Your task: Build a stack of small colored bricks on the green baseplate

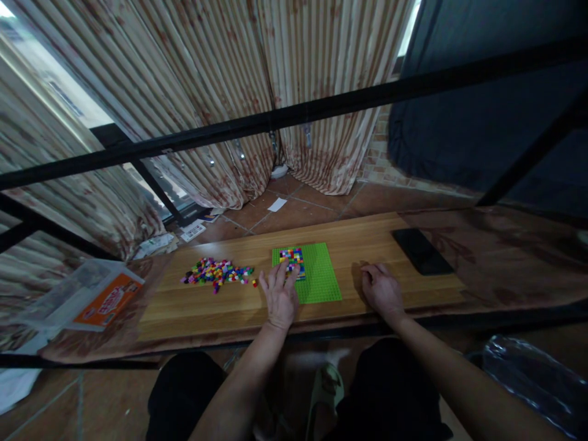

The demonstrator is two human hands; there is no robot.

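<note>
My left hand [281, 295] reaches over the left edge of a green studded baseplate [321, 275]. Its fingers are stretched out and apart, with the tips at a patch of multicoloured small building bricks [294, 252] on the plate. Part of that patch is hidden under the fingers. To the left lies a loose pile of small bricks [215, 272] in many colours, and a few stray ones sit near my left fingers. My right hand [381, 288] rests on the wooden board, right of the baseplate, with its fingers curled in. Whatever it may hold is hidden.
The wooden board [184, 315] lies on a brown patterned cloth. A black phone-like slab [421, 251] is at its right end. Left stands a clear plastic box [59, 294] with an orange label. A dark metal bar [248, 125] crosses beyond the board, before striped curtains.
</note>
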